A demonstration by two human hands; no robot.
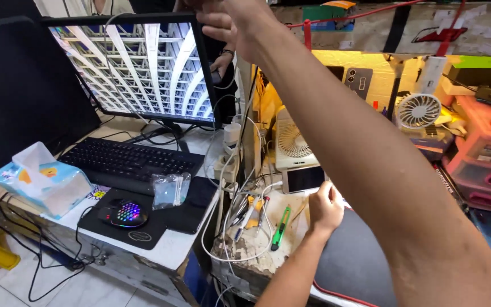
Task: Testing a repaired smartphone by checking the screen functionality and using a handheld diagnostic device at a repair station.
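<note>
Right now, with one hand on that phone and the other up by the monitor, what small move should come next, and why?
Probably bring the right hand down to steady the phone. Only the left hand touches it, at one end, and it lies among loose cables near the bench edge, while the right hand grips the monitor top corner.

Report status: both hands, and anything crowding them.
Right hand up on monitor's top corner. Left hand at white phone. Green utility knife, loose cables alongside.

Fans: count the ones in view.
2. A square white fan stands behind the phone; a round white fan sits further right by the pink drawers. Clutter may hide others.
</note>
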